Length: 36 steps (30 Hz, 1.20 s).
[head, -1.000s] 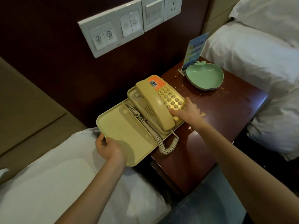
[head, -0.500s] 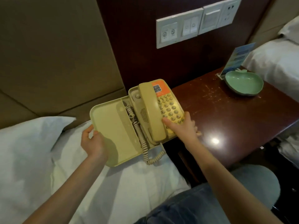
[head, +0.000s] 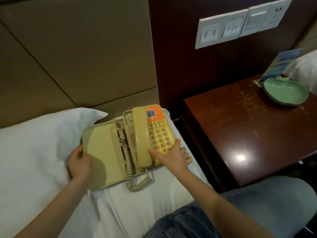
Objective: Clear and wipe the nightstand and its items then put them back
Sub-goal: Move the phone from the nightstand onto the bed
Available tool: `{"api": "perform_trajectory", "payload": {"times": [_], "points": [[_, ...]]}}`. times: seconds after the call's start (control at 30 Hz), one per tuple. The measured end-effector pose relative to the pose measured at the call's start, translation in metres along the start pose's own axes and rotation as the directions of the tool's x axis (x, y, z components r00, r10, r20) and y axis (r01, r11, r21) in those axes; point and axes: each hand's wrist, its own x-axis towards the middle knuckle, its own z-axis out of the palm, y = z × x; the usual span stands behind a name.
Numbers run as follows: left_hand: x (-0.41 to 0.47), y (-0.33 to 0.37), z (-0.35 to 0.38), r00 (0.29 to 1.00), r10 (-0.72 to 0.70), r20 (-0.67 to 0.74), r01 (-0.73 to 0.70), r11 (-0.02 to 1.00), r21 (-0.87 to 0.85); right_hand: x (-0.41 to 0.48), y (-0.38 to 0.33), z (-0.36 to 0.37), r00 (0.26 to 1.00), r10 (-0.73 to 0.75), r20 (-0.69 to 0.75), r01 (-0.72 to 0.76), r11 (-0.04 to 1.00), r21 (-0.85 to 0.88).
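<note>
Early days — the telephone tray (head: 109, 152) is off the nightstand (head: 240, 134), on the bed (head: 137, 203) at left; left hand (head: 79, 163) grips its left edge, right hand (head: 171, 158) clasps its near-right corner. 2 items, green dish (head: 285, 93) and card (head: 281, 66), wait far right — wiping not begun.

I'm looking at a hotel bedroom: a white-sheeted bed (head: 137, 203) against a padded headboard (head: 68, 57), a second bed (head: 307, 71) past the dark bedside desk (head: 240, 134), a wall switch panel (head: 221, 30) with service-sign buttons, a corded house phone (head: 154, 134) bearing a QR sticker, and a printed card stand (head: 281, 66).
</note>
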Motion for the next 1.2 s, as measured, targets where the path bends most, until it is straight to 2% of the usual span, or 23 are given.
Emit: {"api": "perform_trajectory", "payload": {"times": [0.17, 0.27, 0.33, 0.4, 0.57, 0.7, 0.87, 1.03, 1.2], "points": [[-0.010, -0.005, 0.007, 0.992, 0.118, 0.042, -0.125, 0.948, 0.292, 0.000, 0.001, 0.003, 0.999, -0.042, -0.025, 0.039, 0.995, -0.088], [-0.008, 0.002, 0.007, 0.996, 0.062, 0.059, -0.080, 0.915, 0.396, -0.002, 0.005, -0.001, 0.997, -0.080, -0.007, 0.078, 0.989, -0.129], [-0.011, 0.011, 0.008, 0.997, 0.044, 0.060, -0.064, 0.915, 0.398, -0.002, 0.008, -0.008, 0.994, -0.110, -0.007, 0.108, 0.984, -0.142], [-0.019, 0.023, 0.011, 0.995, 0.084, 0.052, -0.097, 0.925, 0.367, 0.000, 0.011, -0.021, 0.991, -0.135, -0.008, 0.133, 0.982, -0.131], [-0.044, 0.060, 0.039, 0.958, 0.257, 0.129, -0.275, 0.951, 0.140, 0.010, 0.020, -0.066, 0.980, -0.176, -0.097, 0.167, 0.982, -0.089], [-0.077, 0.099, 0.078, 0.862, 0.418, 0.287, -0.411, 0.907, -0.086, 0.019, 0.038, -0.105, 0.949, -0.207, -0.239, 0.215, 0.977, 0.006], [-0.126, 0.144, 0.144, 0.735, 0.523, 0.431, -0.490, 0.850, -0.195, 0.034, 0.063, -0.161, 0.904, -0.191, -0.384, 0.239, 0.967, 0.084], [-0.177, 0.181, 0.223, 0.572, 0.536, 0.621, -0.475, 0.834, -0.282, 0.062, 0.096, -0.221, 0.840, -0.083, -0.536, 0.181, 0.974, 0.133], [-0.234, 0.209, 0.316, 0.459, 0.430, 0.777, -0.442, 0.869, -0.220, 0.097, 0.134, -0.279, 0.778, 0.056, -0.626, 0.104, 0.971, 0.217]]}}
